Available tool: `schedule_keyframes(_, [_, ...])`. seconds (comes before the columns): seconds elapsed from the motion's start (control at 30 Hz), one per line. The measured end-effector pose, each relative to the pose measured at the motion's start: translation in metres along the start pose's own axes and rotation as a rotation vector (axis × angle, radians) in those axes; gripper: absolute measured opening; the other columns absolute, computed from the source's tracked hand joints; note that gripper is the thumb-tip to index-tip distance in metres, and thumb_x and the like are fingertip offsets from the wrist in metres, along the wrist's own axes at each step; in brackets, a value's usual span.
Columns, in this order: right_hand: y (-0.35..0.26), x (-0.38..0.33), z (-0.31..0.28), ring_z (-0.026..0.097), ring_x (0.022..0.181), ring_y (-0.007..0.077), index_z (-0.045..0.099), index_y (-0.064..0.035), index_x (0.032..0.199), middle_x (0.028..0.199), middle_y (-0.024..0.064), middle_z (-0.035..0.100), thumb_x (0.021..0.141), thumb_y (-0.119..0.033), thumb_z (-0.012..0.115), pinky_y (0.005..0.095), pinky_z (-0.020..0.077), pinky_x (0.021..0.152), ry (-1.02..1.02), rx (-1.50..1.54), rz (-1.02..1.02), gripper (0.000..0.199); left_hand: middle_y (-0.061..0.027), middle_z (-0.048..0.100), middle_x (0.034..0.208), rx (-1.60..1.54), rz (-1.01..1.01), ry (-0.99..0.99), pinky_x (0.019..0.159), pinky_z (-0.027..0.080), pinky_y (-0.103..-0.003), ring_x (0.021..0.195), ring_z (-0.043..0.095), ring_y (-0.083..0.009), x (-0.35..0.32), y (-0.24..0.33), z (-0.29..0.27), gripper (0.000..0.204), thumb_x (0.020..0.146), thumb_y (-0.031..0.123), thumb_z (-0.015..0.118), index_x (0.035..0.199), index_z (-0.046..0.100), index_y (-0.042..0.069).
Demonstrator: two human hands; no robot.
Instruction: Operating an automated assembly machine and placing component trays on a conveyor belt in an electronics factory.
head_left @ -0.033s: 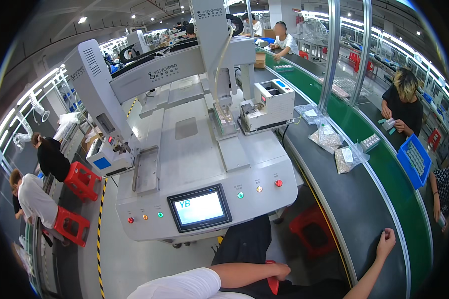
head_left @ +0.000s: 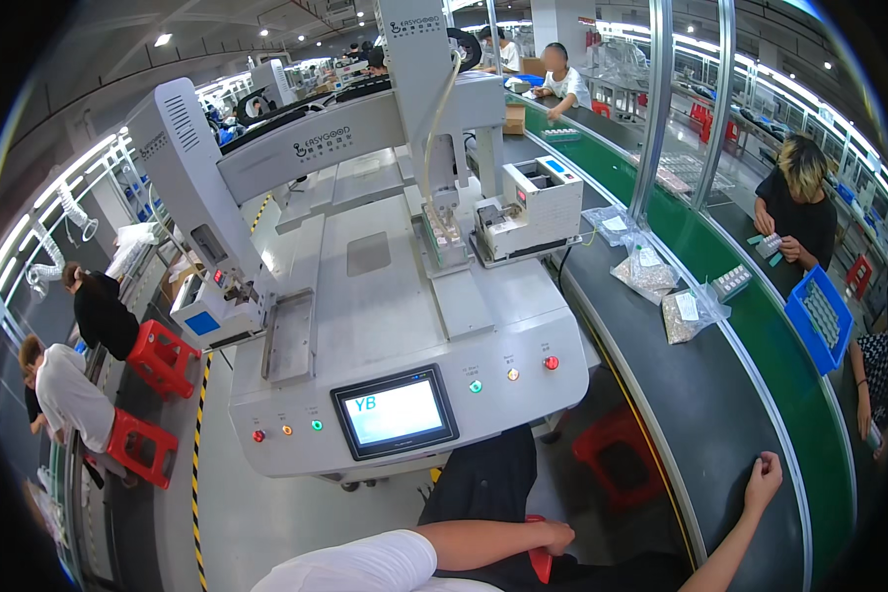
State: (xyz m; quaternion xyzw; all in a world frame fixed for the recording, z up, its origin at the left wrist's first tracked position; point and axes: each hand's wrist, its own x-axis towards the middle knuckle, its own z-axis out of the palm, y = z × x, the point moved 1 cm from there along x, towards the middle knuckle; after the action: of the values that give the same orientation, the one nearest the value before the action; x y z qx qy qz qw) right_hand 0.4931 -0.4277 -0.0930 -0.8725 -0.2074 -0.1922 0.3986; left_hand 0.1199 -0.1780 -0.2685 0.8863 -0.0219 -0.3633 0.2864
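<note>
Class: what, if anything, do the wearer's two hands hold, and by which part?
Right hand: nothing visibly held. Left hand, beside red plastic: cannot be told.

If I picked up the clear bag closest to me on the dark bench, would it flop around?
Probably: the bag has thin, crumpled plastic. One end may feel heavier, since small pale pieces are bunched there. It probably wouldn't roll if pushed, because it lies slumped on the bench.

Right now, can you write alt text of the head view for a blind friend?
A right hand is over a dark worktop, the left hand by something red, before a white machine with a lit screen; plastic bags lie near a green conveyor.
</note>
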Motion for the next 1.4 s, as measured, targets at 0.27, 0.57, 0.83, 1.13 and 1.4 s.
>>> schedule_keyframes(0.27, [0.001, 0.0, 0.0, 0.046, 0.065, 0.0121, 0.067, 0.0009, 0.103, 0.072, 0.0022, 0.053, 0.093, -0.002, 0.064, 0.0304, 0.04, 0.061, -0.004, 0.005, -0.002, 0.011, -0.0225, 0.073, 0.126, 0.006, 0.016, -0.02, 0.098, 0.057, -0.054, 0.12, 0.068, -0.0417, -0.004, 0.002, -0.004, 0.038, 0.092, 0.026, 0.071, 0.118, 0.076, 0.0])
schedule_keyframes(0.57, [0.0, 0.0, 0.0, 0.045, 0.065, 0.0124, 0.067, 0.001, 0.103, 0.072, 0.0023, 0.052, 0.093, -0.002, 0.063, 0.0312, 0.0394, 0.061, -0.003, 0.008, -0.01, 0.01, -0.0224, 0.073, 0.126, 0.001, 0.008, -0.009, 0.099, 0.056, -0.054, 0.121, 0.068, -0.0411, -0.008, 0.003, -0.007, 0.038, 0.092, 0.026, 0.071, 0.12, 0.075, 0.0])
schedule_keyframes(0.83, [0.002, -0.001, -0.002, 0.044, 0.065, 0.0111, 0.067, 0.0004, 0.103, 0.072, 0.0009, 0.051, 0.093, -0.002, 0.064, 0.0299, 0.0385, 0.06, -0.007, 0.005, 0.012, 0.01, -0.0223, 0.073, 0.126, -0.001, -0.005, -0.027, 0.1, 0.056, -0.052, 0.121, 0.068, -0.0401, -0.011, 0.006, -0.01, 0.04, 0.092, 0.027, 0.071, 0.12, 0.075, 0.0])
schedule_keyframes(1.13, [-0.002, -0.001, 0.0, 0.043, 0.065, 0.0113, 0.067, 0.0001, 0.103, 0.072, 0.0008, 0.05, 0.093, -0.001, 0.064, 0.0298, 0.0387, 0.061, -0.012, 0.002, 0.022, 0.01, -0.0223, 0.073, 0.126, 0.024, 0.01, -0.02, 0.099, 0.056, -0.051, 0.121, 0.068, -0.0402, -0.005, 0.001, -0.004, 0.041, 0.091, 0.029, 0.073, 0.12, 0.075, 0.0])
schedule_keyframes(1.4, [-0.004, 0.001, 0.001, 0.045, 0.065, 0.0124, 0.067, 0.0, 0.103, 0.072, 0.0018, 0.05, 0.093, -0.002, 0.064, 0.0307, 0.0397, 0.061, -0.011, 0.005, -0.01, 0.011, -0.0214, 0.073, 0.127, 0.019, 0.001, 0.007, 0.099, 0.056, -0.052, 0.121, 0.068, -0.0408, -0.001, -0.001, 0.001, 0.04, 0.091, 0.029, 0.073, 0.12, 0.075, 0.001])
